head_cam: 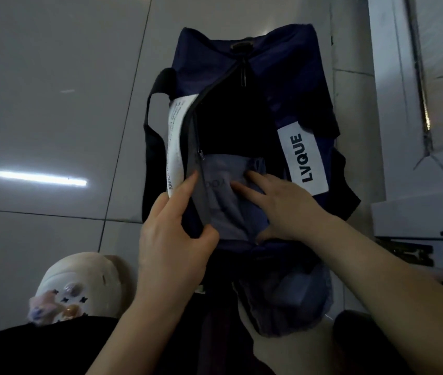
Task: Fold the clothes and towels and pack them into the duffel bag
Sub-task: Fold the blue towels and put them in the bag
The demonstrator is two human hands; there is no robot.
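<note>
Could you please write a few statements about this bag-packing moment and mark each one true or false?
1. The navy fabric duffel bag is zipped shut. False: its top is open.
2. The left hand holds the bag's opening edge in its grip. True.
3. The right hand lifts a red towel. False: its straight fingers press on a folded grey-blue garment inside the bag.
4. A white rectangular label on the bag reads LVQUE. True.
5. The bag sits on a wooden table. False: it sits on a glossy light tiled floor.
</note>
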